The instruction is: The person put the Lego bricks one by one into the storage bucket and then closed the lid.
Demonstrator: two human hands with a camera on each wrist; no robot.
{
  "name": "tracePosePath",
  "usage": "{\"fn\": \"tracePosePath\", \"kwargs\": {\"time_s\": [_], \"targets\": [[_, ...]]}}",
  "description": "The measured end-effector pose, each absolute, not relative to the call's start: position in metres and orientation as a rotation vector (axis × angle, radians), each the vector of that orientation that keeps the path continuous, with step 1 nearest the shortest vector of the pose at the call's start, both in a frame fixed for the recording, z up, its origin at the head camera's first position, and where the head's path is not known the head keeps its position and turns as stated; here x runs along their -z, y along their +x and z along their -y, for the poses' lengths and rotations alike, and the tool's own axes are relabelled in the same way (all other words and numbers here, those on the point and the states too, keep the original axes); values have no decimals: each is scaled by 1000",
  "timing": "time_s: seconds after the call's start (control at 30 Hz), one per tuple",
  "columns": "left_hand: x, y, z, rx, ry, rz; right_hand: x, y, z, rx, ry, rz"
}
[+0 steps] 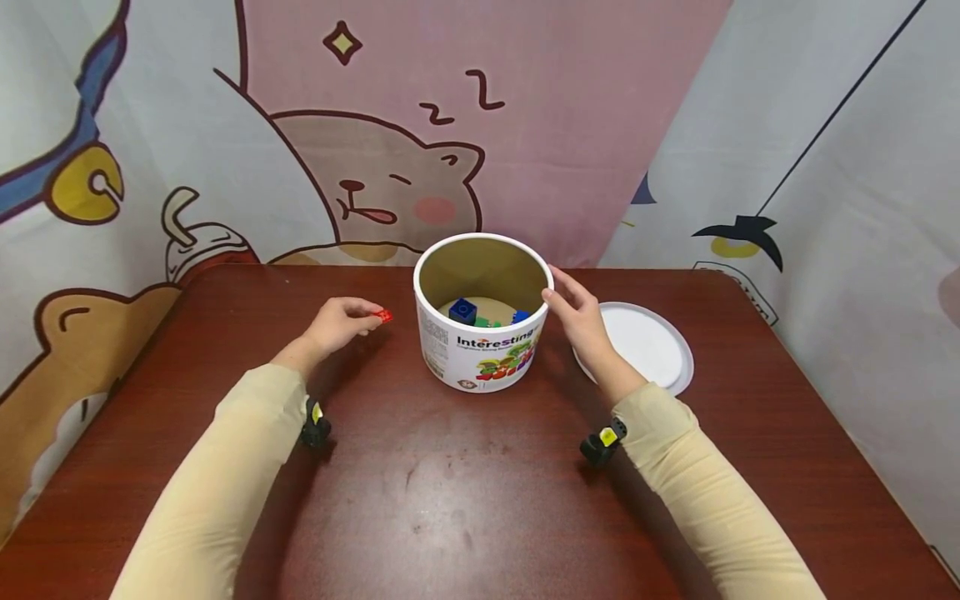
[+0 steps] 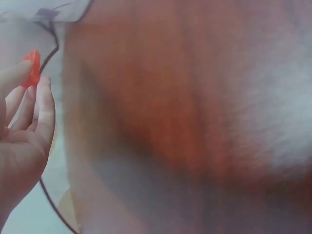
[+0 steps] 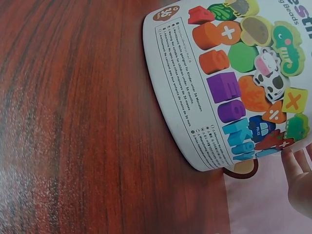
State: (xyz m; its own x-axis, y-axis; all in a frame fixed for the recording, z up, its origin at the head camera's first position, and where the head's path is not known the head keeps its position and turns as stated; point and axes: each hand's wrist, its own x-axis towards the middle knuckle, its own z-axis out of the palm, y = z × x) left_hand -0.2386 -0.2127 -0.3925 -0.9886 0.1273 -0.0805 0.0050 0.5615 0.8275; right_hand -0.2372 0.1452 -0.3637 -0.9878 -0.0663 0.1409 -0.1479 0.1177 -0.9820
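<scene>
Between thumb and fingertips, my left hand (image 1: 341,323) pinches a small red toy brick (image 1: 384,316), held left of a white tub. In the left wrist view, the red brick (image 2: 33,68) sticks up from the thumb and fingertips. The round white tub (image 1: 480,350) stands upright without its lid, with printed pictures on its side. Inside lie a dark blue block (image 1: 462,312), a green piece (image 1: 483,322) and a brighter blue piece (image 1: 520,317). My right hand (image 1: 583,321) touches the tub's right side near the rim, its fingers extended; it holds no loose piece.
A white round lid (image 1: 645,346) lies on the brown table (image 1: 465,500) right of the tub, partly behind my right hand and wrist. Behind the table's far edge hangs a cartoon-printed curtain (image 1: 570,108). Both wrists wear black camera bands.
</scene>
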Motion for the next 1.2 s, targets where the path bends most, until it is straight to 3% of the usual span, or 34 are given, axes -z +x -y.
{"fn": "tracePosePath", "kwargs": {"time_s": [0.43,1.2], "targets": [[327,-239,208,-1655,116,-2607,364,-238,-144,-2057,224,2279],[286,-244,143,-1672,284,-2586,364,-236,-142,-2107,220,2235]]}}
